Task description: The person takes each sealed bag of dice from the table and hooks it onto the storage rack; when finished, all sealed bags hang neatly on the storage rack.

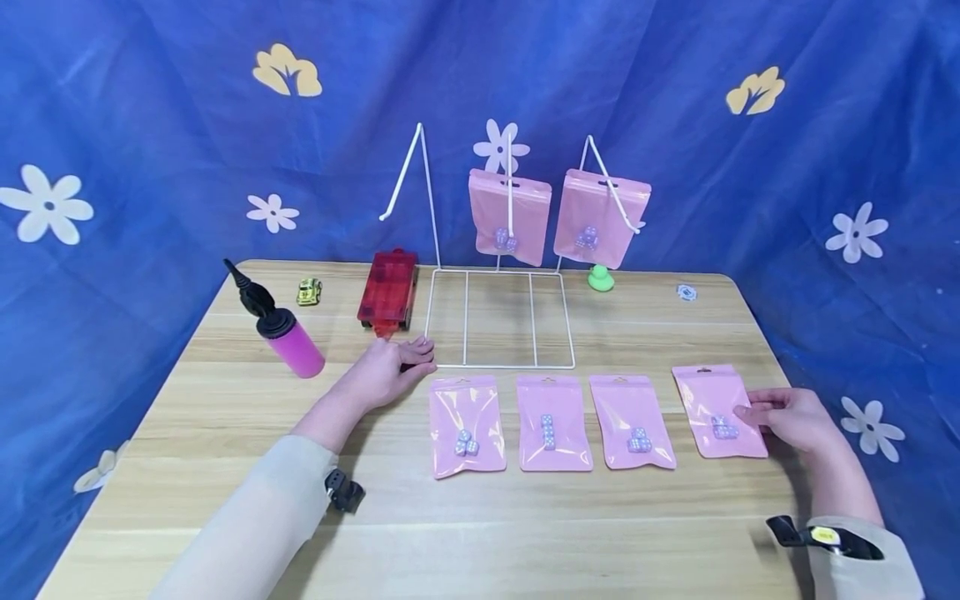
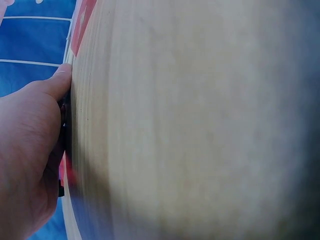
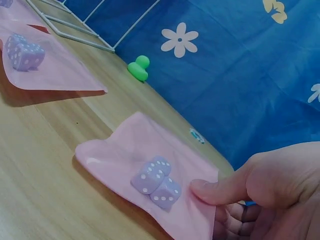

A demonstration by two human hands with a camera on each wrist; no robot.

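Observation:
My right hand (image 1: 791, 417) pinches the right edge of a pink zip bag (image 1: 697, 396) with dice (image 3: 155, 182) inside. In the right wrist view its thumb (image 3: 220, 190) lies on top and its fingers are partly hidden underneath. Over at the white wire rack (image 1: 465, 321), my left hand (image 1: 390, 371) rests at the front left corner of the base, its fingers touching the wire. Lying in a row before the rack are another pink bag (image 1: 465, 400), a second pink bag (image 1: 551, 396) and a third pink bag (image 1: 618, 400), each containing dice.
Two more pink bags, a middle one (image 1: 517, 208) and a right one (image 1: 588, 204), hang on the rack's hooks. A red toy vehicle (image 1: 388, 287), yellow toy car (image 1: 309, 292), pink hand pump (image 1: 296, 346), green duck (image 1: 600, 278) and poker chip (image 1: 686, 292) stand around.

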